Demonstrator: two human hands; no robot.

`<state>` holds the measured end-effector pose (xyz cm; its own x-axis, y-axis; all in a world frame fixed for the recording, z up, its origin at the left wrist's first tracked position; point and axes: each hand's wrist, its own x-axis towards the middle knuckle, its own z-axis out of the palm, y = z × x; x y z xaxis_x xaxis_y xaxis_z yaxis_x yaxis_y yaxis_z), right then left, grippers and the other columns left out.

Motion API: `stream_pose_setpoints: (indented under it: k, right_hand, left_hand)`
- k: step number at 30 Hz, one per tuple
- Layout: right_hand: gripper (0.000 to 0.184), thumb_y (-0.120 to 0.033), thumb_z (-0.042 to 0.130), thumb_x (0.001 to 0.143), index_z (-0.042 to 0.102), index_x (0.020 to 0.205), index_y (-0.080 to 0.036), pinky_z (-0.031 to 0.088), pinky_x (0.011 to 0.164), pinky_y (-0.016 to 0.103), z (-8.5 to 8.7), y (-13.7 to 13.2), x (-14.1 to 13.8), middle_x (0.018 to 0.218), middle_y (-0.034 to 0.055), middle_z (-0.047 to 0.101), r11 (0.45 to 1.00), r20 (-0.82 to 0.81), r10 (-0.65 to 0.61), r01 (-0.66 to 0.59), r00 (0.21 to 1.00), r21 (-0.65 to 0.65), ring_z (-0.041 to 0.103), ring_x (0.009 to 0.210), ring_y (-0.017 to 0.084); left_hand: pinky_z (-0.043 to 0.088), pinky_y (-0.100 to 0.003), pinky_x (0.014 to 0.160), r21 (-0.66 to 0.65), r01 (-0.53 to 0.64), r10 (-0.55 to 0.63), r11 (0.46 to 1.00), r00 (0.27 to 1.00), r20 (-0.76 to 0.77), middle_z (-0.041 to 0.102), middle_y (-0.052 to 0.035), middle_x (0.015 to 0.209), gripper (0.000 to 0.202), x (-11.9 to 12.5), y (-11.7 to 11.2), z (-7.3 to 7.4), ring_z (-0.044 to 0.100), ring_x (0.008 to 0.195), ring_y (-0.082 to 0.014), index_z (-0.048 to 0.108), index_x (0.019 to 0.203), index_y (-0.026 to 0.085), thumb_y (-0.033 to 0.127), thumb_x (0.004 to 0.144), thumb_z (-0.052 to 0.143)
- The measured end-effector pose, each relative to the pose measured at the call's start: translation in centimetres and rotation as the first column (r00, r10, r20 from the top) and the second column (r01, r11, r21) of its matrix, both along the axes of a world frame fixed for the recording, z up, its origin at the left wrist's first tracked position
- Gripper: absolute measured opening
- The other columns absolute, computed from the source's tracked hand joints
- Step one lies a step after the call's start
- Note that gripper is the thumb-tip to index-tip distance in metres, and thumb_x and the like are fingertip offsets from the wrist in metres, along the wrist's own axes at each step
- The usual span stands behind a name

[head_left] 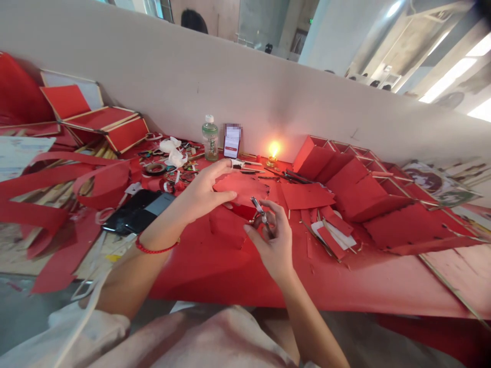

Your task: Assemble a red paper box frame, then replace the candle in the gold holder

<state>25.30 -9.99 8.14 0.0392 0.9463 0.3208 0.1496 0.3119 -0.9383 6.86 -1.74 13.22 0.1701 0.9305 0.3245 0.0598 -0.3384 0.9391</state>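
Observation:
My left hand (205, 189), with a red braided cord round the wrist, grips a red paper-covered piece (247, 188). Its thumb is on the near side and the fingers reach over the far edge. Dark marks show along that piece's right edge. Closed in my right hand (274, 240), just right of the piece, is a small silver metal tool (259, 207), shaped like small pliers; its tip points up and left. Another red panel (228, 225) stands below my left hand.
A burning lamp (272, 153) stands by the wall, with a phone (232, 140) and a bottle (210, 139) to its left. Red panelled frames (402, 225) fill the right side. Dark phones (140, 212), red strips (63, 250) and sticks lie left.

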Motion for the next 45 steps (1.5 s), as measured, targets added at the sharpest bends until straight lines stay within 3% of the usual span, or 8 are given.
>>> stream_pose_setpoints:
  k: [7,12,16,20,24,30,38,45]
  right_hand:
    - [0.056,-0.035,0.075,0.081,0.05,0.131,-0.033,0.033,0.043,0.024,0.4,-0.2,0.7,0.076,-0.0061,0.056,1.0,-0.057,-0.011,0.01,0.998,-0.025,0.034,0.046,0.007]
    - [0.04,-0.042,0.069,0.085,0.057,0.12,-0.029,0.036,0.049,0.024,0.9,0.6,2.0,0.077,-0.0034,0.051,0.994,-0.135,-0.113,0.113,0.984,-0.013,0.04,0.055,0.01]
    - [0.029,-0.047,0.064,0.09,0.062,0.108,-0.025,0.024,0.044,0.023,0.9,1.1,3.1,0.071,-0.0048,0.04,0.987,-0.227,-0.163,0.155,0.96,-0.053,0.03,0.053,0.009]
    - [0.029,-0.05,0.062,0.091,0.066,0.1,-0.022,0.03,0.048,0.023,0.2,1.0,3.1,0.073,-0.0023,0.049,0.981,-0.15,-0.192,0.189,0.97,-0.033,0.038,0.056,0.01]
    - [0.025,-0.045,0.064,0.087,0.067,0.088,-0.02,0.036,0.051,0.024,-0.6,0.7,2.3,0.072,-0.0004,0.058,0.975,-0.072,-0.222,0.22,0.972,-0.039,0.043,0.057,0.01]
    - [0.023,-0.04,0.074,0.075,0.063,0.075,-0.019,0.029,0.045,0.022,-0.5,1.0,2.1,0.068,-0.0021,0.059,0.969,-0.092,-0.233,0.223,0.968,-0.101,0.037,0.049,0.007]
    - [0.022,-0.036,0.08,0.068,0.067,0.069,-0.018,0.022,0.044,0.022,-0.4,1.6,2.6,0.066,-0.002,0.06,0.97,-0.06,-0.221,0.213,0.973,-0.117,0.031,0.047,0.005]
    - [0.017,-0.033,0.082,0.063,0.072,0.063,-0.019,0.022,0.045,0.022,0.0,1.7,2.6,0.048,-0.0063,0.045,0.959,-0.04,-0.261,0.254,0.965,-0.124,0.027,0.048,0.007]
  left_hand:
    - [0.045,-0.054,0.115,0.069,-0.134,0.143,0.989,0.981,-0.133,0.07,-0.011,0.119,0.057,-0.5,0.4,-1.2,0.06,0.127,-0.0382,0.073,0.108,0.021,0.012,0.053,0.086]
    - [0.046,-0.049,0.114,0.19,-0.07,0.124,0.979,0.95,-0.287,0.072,-0.0086,0.119,0.049,-0.2,-0.3,-0.6,0.063,0.122,-0.0348,0.072,0.111,0.021,0.017,0.063,0.079]
    - [0.048,-0.045,0.111,0.33,-0.036,0.166,0.943,0.911,-0.377,0.071,-0.0079,0.12,0.041,0.3,-1.1,-0.3,0.065,0.119,-0.0316,0.071,0.113,0.022,0.016,0.073,0.066]
    - [0.05,-0.043,0.107,0.355,-0.008,0.173,0.935,0.883,-0.436,0.071,-0.008,0.12,0.039,0.7,-1.5,-0.4,0.065,0.117,-0.0313,0.071,0.11,0.023,0.013,0.074,0.059]
    - [0.052,-0.04,0.102,0.388,-0.07,0.245,0.919,0.872,-0.424,0.068,-0.0076,0.115,0.037,0.7,-1.5,-0.7,0.064,0.11,-0.0282,0.069,0.109,0.021,0.012,0.075,0.056]
    - [0.05,-0.038,0.098,0.531,-0.23,0.485,0.815,0.772,-0.411,0.061,-0.0089,0.112,0.032,1.0,-1.8,-1.5,0.062,0.103,-0.025,0.061,0.109,0.021,0.009,0.082,0.048]
    - [0.053,-0.04,0.093,0.615,-0.213,0.576,0.759,0.659,-0.483,0.058,-0.0098,0.116,0.031,0.9,-1.8,-2.5,0.063,0.102,-0.0255,0.058,0.111,0.022,0.009,0.086,0.047]
    - [0.051,-0.037,0.088,0.642,-0.206,0.609,0.739,0.613,-0.504,0.059,-0.0101,0.117,0.03,1.2,-2.0,-2.8,0.064,0.101,-0.0252,0.06,0.112,0.021,0.009,0.087,0.048]
